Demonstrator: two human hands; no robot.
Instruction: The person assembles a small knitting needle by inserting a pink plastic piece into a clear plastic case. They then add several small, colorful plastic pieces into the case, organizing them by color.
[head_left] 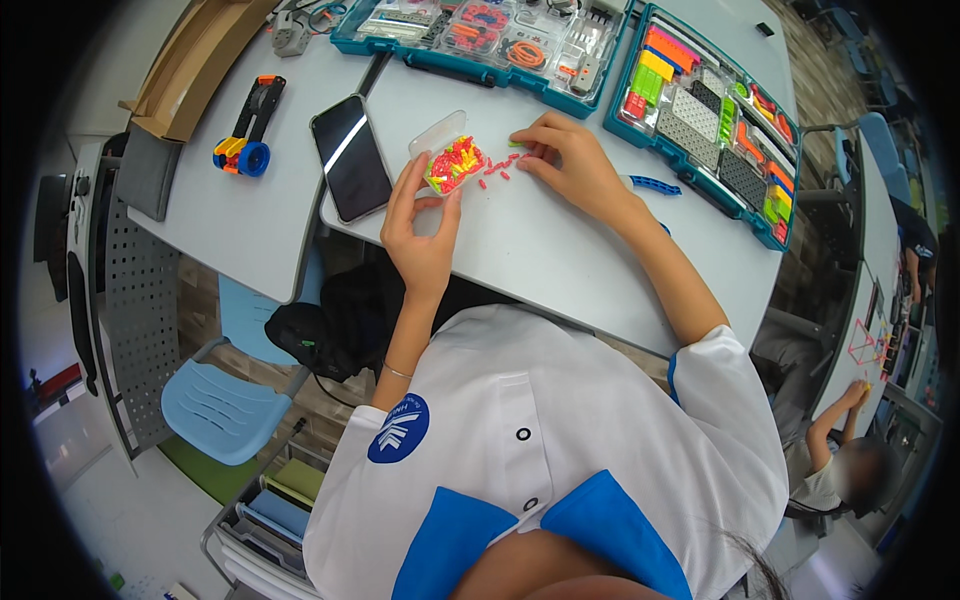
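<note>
From my far-off seat, going left to right, I see the cardboard box (190, 85) and a small wheeled model (250, 135) on the left table (225, 215), with a stretch of bare white surface reaching from the model to that table's near edge. Next, the phone (352, 160) lies across the seam between the tables, its lower end close to the right table's corner.

Just beside the phone, my left hand (422, 235) has thumb and fingers closed around the near sides of the clear box (453, 160), which sits tilted, lid open, full of red and yellow pieces. Loose red pieces (503, 166) are scattered between it and my right hand (560, 165). There the index finger and thumb are slightly apart, with a green piece (515, 143) at the index fingertip; I can't tell whether anything is pinched.

Below the hands, white tabletop (540, 260) runs to the near edge. Beyond the hands, the upper teal case (468, 68) bounds the room; rightward, past a blue tool (655, 186), the right teal case (690, 160) does.
</note>
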